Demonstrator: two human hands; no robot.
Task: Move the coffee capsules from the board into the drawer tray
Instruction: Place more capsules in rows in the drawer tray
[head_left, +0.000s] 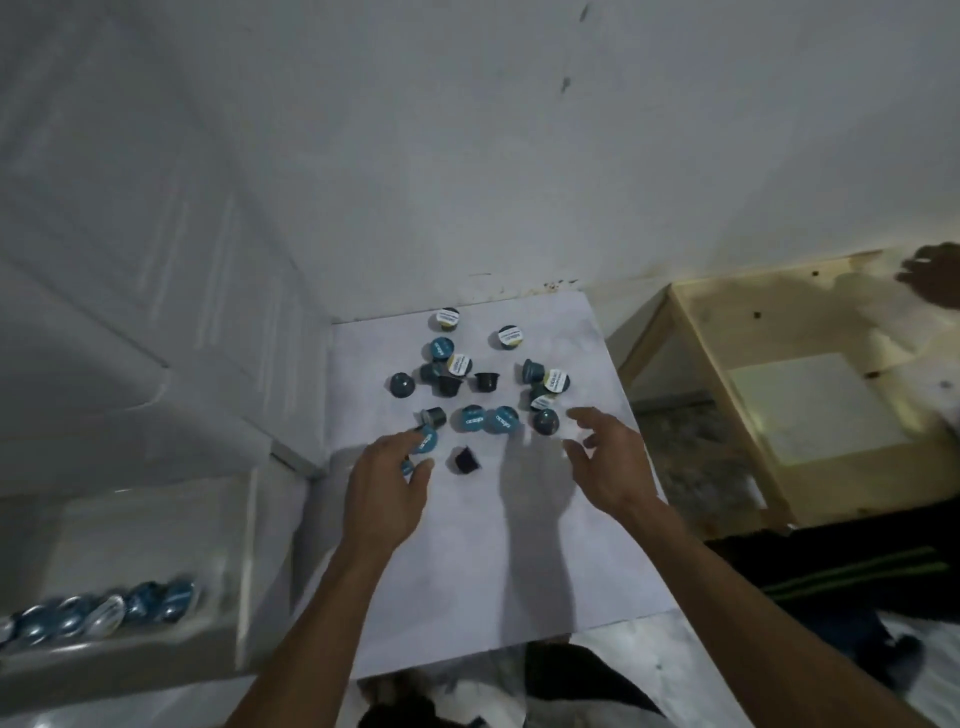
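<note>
Several coffee capsules, blue and dark, some with white lids, lie scattered on the far half of a white board (467, 561). My left hand (387, 483) reaches over the near left ones, its fingers apart. Its fingertips are at a blue capsule (428, 441), and another blue one (407, 468) is partly hidden under the hand. My right hand (608, 462) hovers with spread fingers just right of a dark round capsule (545, 421). A black capsule (464, 460) lies between the hands. The drawer tray (156, 530) at lower left holds a row of capsules (104, 613).
White cabinet fronts rise on the left and a white wall stands behind the board. A pale wooden frame (696, 374) stands to the right, with another person's hand (932, 280) on its far corner. Dark clothing with green stripes (841, 571) lies at lower right.
</note>
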